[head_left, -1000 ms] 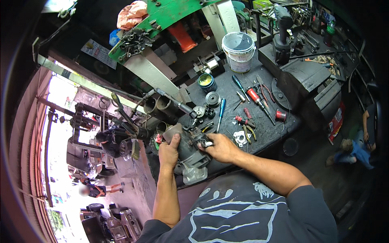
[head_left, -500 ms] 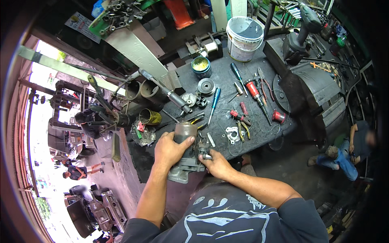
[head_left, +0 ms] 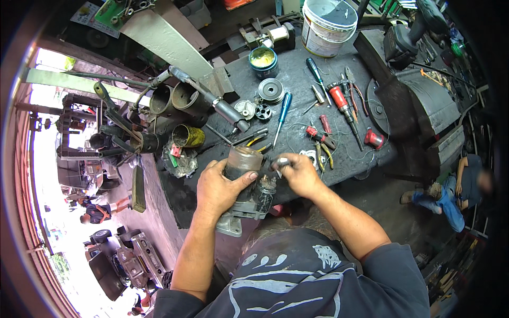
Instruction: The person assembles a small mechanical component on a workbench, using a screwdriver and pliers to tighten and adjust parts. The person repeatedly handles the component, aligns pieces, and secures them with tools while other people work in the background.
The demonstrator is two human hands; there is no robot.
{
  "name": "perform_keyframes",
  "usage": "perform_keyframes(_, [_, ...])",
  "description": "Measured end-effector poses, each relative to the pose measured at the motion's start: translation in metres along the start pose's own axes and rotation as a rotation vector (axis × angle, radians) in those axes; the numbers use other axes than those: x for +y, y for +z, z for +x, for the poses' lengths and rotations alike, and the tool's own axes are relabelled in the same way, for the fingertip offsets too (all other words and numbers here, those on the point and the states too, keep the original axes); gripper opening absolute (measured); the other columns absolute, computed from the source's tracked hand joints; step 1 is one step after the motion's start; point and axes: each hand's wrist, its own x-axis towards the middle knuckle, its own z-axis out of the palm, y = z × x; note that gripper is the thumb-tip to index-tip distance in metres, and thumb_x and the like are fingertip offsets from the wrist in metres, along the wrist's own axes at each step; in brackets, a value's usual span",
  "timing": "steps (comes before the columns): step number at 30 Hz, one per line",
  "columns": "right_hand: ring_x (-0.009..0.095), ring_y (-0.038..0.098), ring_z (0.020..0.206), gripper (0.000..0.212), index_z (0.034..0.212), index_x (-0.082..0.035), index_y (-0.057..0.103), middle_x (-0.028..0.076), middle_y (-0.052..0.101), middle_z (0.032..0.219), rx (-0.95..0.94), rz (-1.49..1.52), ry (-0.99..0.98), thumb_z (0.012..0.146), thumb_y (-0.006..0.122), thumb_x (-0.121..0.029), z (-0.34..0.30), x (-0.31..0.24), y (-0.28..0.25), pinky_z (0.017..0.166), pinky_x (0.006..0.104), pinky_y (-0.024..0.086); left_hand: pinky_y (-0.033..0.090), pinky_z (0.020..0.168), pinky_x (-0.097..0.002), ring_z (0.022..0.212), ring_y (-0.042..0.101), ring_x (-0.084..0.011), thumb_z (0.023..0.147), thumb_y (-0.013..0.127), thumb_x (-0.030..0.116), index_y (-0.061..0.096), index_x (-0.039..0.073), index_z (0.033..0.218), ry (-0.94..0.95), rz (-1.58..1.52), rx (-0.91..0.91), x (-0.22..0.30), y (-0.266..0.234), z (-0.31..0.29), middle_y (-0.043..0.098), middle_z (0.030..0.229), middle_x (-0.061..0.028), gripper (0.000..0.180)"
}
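Working a small part (head_left: 281, 162) by the metal housing (head_left: 245, 158), I judge.
My left hand (head_left: 216, 187) clamps the housing; to its right, my right hand (head_left: 303, 178) pinches the part. Next likely needs steady support.

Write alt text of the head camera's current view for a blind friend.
A person's left hand grips a grimy cylindrical metal part; the right hand pinches a small silvery piece beside it. Beyond, a workbench bears blue screwdrivers, pliers and a white bucket.
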Motion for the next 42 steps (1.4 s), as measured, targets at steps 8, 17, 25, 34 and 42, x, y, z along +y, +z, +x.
perform_keyframes(8, [0.007, 0.046, 0.056, 0.023, 0.119, -0.006, 0.067, 0.007, 0.074, 0.102, -0.096, 0.853, 0.403, 0.115, 0.068, -0.029, 0.014, 0.027, 0.007, 0.070, 0.0314, 0.054, 0.060, 0.089, -0.0435, 0.095, 0.079, -0.0332, 0.081, 0.098, 0.053, 0.083, -0.001, 0.124, -0.008, -0.153, -0.063, -0.015, 0.000, 0.006, 0.078, 0.106, -0.0197, 0.071])
perform_keyframes(17, [0.006, 0.044, 0.056, 0.024, 0.121, -0.005, 0.068, 0.005, 0.074, 0.104, -0.075, 0.906, 0.443, 0.115, 0.066, -0.028, 0.006, 0.028, 0.010, 0.070, 0.0307, 0.051, 0.061, 0.093, -0.0438, 0.102, 0.080, -0.0351, 0.078, 0.100, 0.055, 0.083, 0.000, 0.126, -0.053, -0.174, -0.068, -0.010, 0.003, 0.004, 0.081, 0.115, -0.0228, 0.074])
perform_keyframes(25, [0.005, 0.057, 0.072, 0.035, 0.130, -0.004, 0.079, -0.001, 0.079, 0.103, -0.199, 0.666, 0.359, 0.102, 0.080, -0.025, -0.020, 0.013, 0.005, 0.071, 0.0257, 0.050, 0.060, 0.099, -0.0463, 0.111, 0.079, -0.0391, 0.076, 0.099, 0.058, 0.081, -0.002, 0.128, -0.070, -0.188, -0.080, -0.008, 0.003, 0.003, 0.080, 0.121, -0.0264, 0.082])
perform_keyframes(34, [0.011, 0.068, 0.088, 0.019, 0.115, 0.002, 0.082, 0.002, 0.080, 0.102, -0.169, 0.330, 0.236, 0.101, 0.077, -0.010, 0.004, -0.001, 0.020, 0.083, 0.0307, 0.056, 0.059, 0.099, -0.0462, 0.110, 0.078, -0.0371, 0.076, 0.099, 0.059, 0.082, -0.001, 0.126, -0.063, -0.160, -0.074, -0.010, 0.004, 0.004, 0.081, 0.118, -0.0244, 0.080])
perform_keyframes(42, [0.008, 0.058, 0.070, 0.031, 0.126, 0.000, 0.078, 0.002, 0.079, 0.101, -0.088, 0.177, 0.269, 0.100, 0.063, -0.007, 0.003, 0.019, -0.017, 0.071, 0.0289, 0.052, 0.061, 0.094, -0.0431, 0.100, 0.083, -0.0316, 0.078, 0.100, 0.053, 0.083, 0.001, 0.126, -0.051, -0.153, -0.075, -0.010, -0.002, 0.004, 0.085, 0.109, -0.0215, 0.073])
